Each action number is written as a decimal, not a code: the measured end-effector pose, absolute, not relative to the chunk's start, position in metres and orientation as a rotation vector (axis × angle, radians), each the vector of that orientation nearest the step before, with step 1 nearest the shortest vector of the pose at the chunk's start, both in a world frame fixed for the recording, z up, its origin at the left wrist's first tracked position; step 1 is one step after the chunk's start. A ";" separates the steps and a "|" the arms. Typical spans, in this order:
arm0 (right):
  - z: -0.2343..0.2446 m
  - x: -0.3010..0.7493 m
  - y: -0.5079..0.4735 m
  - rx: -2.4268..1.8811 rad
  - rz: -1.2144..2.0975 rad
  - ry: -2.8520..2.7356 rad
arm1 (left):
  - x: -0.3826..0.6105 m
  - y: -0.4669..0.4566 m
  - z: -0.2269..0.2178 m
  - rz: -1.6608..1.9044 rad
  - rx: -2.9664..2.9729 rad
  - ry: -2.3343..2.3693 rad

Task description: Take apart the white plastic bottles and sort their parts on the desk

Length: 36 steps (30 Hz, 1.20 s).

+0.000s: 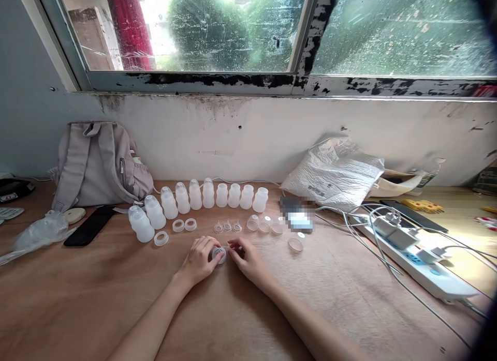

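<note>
My left hand [202,259] is closed around a small whitish bottle collar [219,255] on the table, its fingers along the left side and top. Right beside it, my right hand [245,256] has curled fingers with the fingertips close together at the collar's right edge; what they pinch, if anything, is too small to tell. Just beyond the hands lie three clear silicone nipples [227,226]. Loose collar rings [161,239] sit to the left, and clear domed caps [264,225] to the right, with one more cap [295,244] nearer me.
Several frosted baby bottles [208,194] stand in a curved row, the left ones capped, the right ones [246,197] open-topped. A backpack [99,164], a black phone [90,225] and a plastic bag [41,234] are left. A silver pouch [334,172] and a cabled power strip [423,262] are right.
</note>
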State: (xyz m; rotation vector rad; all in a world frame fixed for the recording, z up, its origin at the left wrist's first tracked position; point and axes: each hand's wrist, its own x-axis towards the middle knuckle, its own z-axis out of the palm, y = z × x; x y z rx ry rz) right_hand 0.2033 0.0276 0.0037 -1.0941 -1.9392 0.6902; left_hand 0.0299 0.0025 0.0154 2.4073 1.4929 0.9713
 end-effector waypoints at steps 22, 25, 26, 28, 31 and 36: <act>0.002 0.204 0.027 -1.081 0.666 -1.958 | 0.027 0.005 0.014 1.019 2.449 1.497; 0.001 0.204 0.027 -1.078 0.667 -1.957 | 0.028 0.004 0.015 1.039 2.455 1.498; 0.001 0.204 0.028 -1.078 0.666 -1.956 | 0.028 0.004 0.015 1.047 2.455 1.493; 0.001 0.203 0.028 -1.080 0.664 -1.954 | 0.028 0.003 0.015 1.078 2.440 1.476; 0.004 0.204 0.026 -1.067 0.674 -1.960 | 0.029 0.003 0.016 1.182 2.288 1.441; 0.014 0.204 0.018 -0.956 0.735 -2.002 | 0.036 0.004 0.019 1.336 1.641 1.353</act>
